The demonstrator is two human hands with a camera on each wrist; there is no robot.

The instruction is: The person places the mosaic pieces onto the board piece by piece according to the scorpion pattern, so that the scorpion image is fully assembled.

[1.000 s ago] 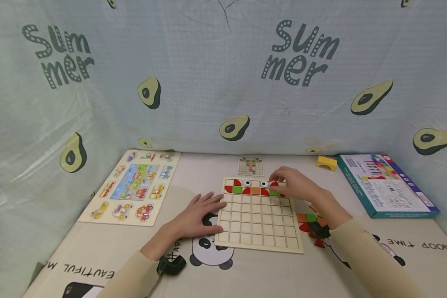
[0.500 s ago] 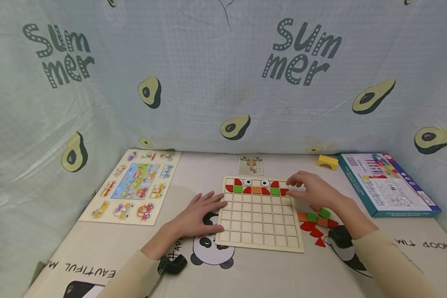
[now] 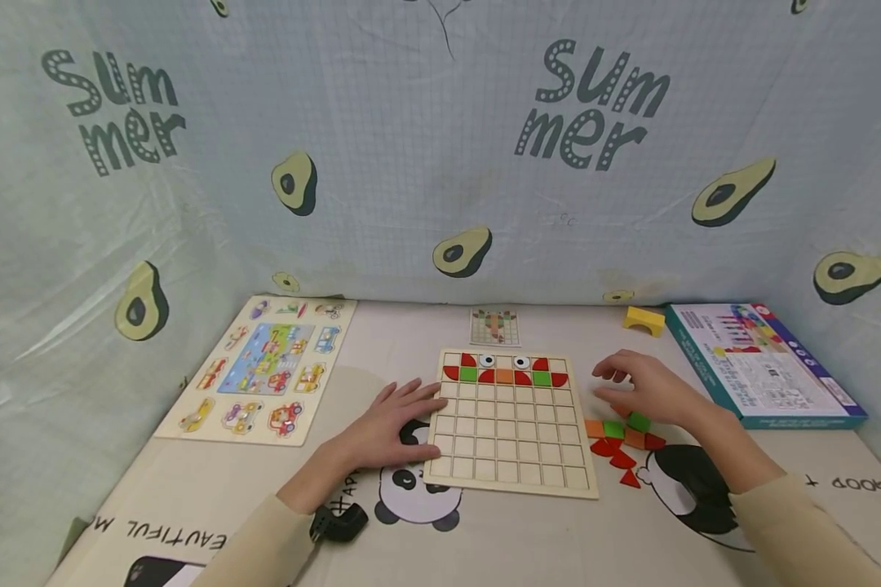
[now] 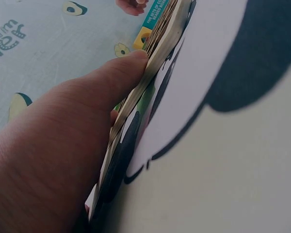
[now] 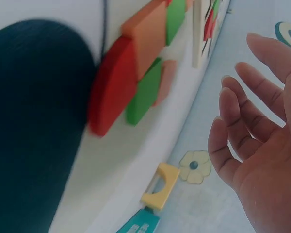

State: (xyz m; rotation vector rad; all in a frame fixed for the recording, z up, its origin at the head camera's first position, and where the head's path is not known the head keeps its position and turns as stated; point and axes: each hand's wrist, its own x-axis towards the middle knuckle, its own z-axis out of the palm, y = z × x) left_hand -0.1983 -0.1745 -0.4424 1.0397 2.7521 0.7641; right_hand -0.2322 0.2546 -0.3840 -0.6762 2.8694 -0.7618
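Note:
A wooden grid board [image 3: 505, 440] lies in the middle of the table, its second row and part of its top row filled with red, green and orange pieces and two round eye pieces [image 3: 521, 363]. My left hand [image 3: 385, 428] rests along the board's left edge with fingers spread; in the left wrist view its thumb [image 4: 128, 68] touches the rim. Off the board's right side, my right hand [image 3: 642, 387] hovers with loosely bent fingers and holds nothing. Below it lies a loose cluster of red, green and orange tiles, among them a green tile [image 5: 146, 92] and a red quarter-round [image 5: 114, 87].
A small pattern card [image 3: 495, 327] lies behind the board. To the left is a vehicle picture puzzle [image 3: 308, 424]. At the back right are a yellow arch block [image 3: 644, 321] and a teal-edged box [image 3: 767, 367]. A patterned sheet [image 3: 382, 244] hangs behind the table.
My right hand has moved right, off the board's top right corner, to above the loose tiles, uncovering the red quarter-round at the second row's right end. My left hand has stayed in place.

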